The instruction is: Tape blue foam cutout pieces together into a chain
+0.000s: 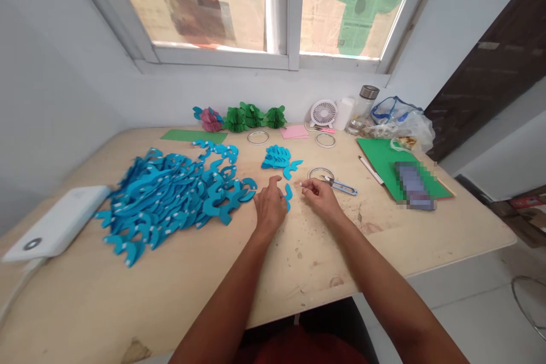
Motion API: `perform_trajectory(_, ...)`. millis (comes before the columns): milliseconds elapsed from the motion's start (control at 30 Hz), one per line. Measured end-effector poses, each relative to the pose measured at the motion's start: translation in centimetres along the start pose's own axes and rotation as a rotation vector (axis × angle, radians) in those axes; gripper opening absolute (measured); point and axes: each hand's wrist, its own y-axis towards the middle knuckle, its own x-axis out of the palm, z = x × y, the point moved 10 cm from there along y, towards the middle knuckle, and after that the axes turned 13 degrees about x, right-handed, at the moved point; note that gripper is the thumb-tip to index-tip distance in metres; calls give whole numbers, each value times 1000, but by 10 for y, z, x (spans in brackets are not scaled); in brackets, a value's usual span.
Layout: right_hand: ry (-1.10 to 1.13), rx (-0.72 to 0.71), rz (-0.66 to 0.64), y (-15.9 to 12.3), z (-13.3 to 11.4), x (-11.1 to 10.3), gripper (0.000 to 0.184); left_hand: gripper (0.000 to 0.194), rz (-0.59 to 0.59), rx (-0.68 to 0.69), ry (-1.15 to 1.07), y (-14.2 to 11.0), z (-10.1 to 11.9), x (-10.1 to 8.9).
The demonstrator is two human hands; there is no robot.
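Observation:
My left hand (271, 205) is low over the table, fingers bent, with its thumb side against a curved blue paper piece (288, 196). Part of that piece is hidden by the hand. Just to the right, my right hand (321, 196) pinches a tiny white bit (301, 184) between thumb and forefinger; it is too small to identify. Beyond my hands lies a small stack of blue paper pieces (276, 157), with a loose wavy one (292, 169) beside it. A large heap of similar blue cutouts with white spots (170, 193) spreads to the left.
Blue-handled thread snips (342, 186) lie by a ring-shaped roll (313, 171). A white power bank (60, 222) rests at left. Green paper pompoms (253, 116), a small fan (323, 113) and a glass bottle (362, 108) line the wall. A phone (413, 185) sits on a green sheet (379, 153).

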Motion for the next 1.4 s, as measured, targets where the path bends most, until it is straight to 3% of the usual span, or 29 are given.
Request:
perform_trajectory(167,-7,-17,13,-1,-1,0,19,52,30,3,-86,-1,0,1)
perform_trajectory(267,-21,-30,26,-1,0,-1,19,53,53,12,11,-1,0,0)
perform_trajectory(400,-43,-31,31,0,1,-1,19,54,-5,40,82,-1,5,5)
perform_trajectory(667,-79,-62,20,-3,-5,3,23,53,-36,10,20,-2,6,7)
perform_trajectory(1100,-167,-57,90,-4,-3,0,25,52,20,36,-56,-4,13,10)
perform_trajectory(1400,-476,-93,167,-10,-10,2,36,51,41,108,-46,-5,19,11)
